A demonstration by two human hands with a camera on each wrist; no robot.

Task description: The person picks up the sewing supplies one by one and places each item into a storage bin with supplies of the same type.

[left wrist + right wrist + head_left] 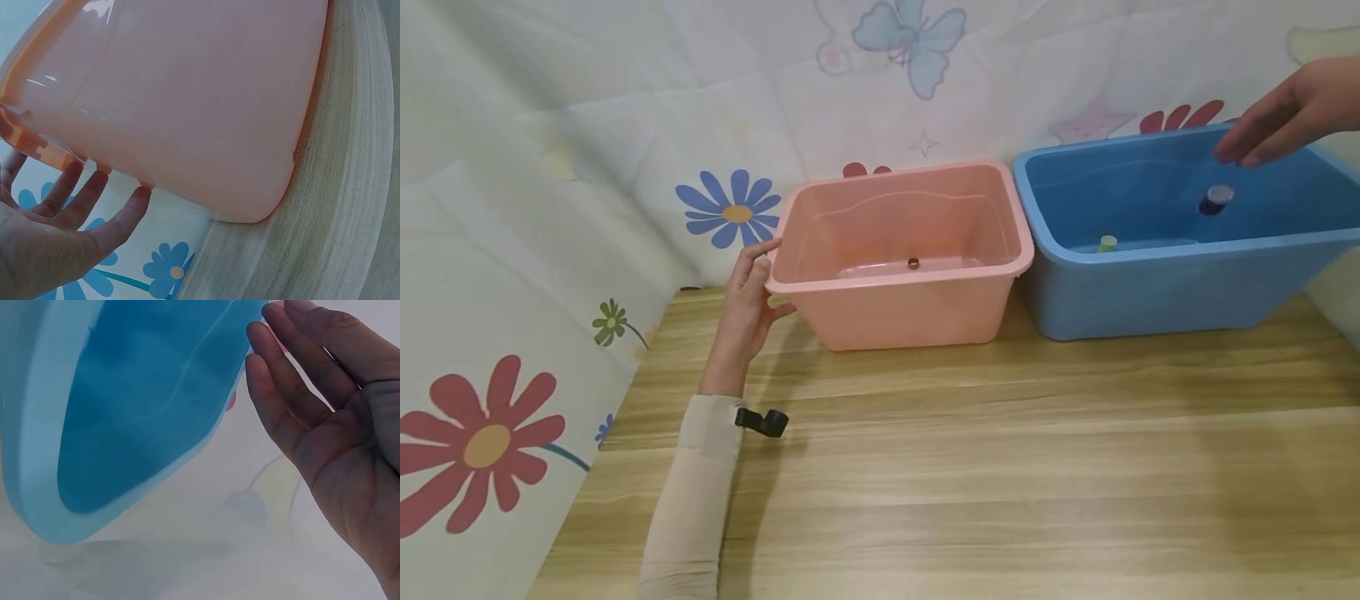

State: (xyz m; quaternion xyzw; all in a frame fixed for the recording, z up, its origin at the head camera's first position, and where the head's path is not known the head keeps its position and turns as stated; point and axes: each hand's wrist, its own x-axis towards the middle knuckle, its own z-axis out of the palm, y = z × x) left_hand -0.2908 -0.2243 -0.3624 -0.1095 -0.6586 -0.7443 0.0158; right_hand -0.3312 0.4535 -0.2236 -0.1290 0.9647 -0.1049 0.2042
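Note:
My left hand (748,296) rests against the left end of a pink plastic bin (910,308), its fingertips touching the rim and the wall below it. The left wrist view shows those fingers (119,222) spread along the bin's side. Over the right part of a blue plastic bin (1157,287), my right hand (1300,108) hovers with fingers extended, holding nothing. Below its fingertips, inside the blue bin, is a small dark cylinder with a pale top (1216,200); whether it touches the bin I cannot tell.
Within the pink bin lies a small brownish round piece (913,263). A pale green cylinder (1107,243) shows above the blue bin's front rim. Both bins stand on a wooden table (970,467), close to a flower-patterned cloth (625,100) at the back and left.

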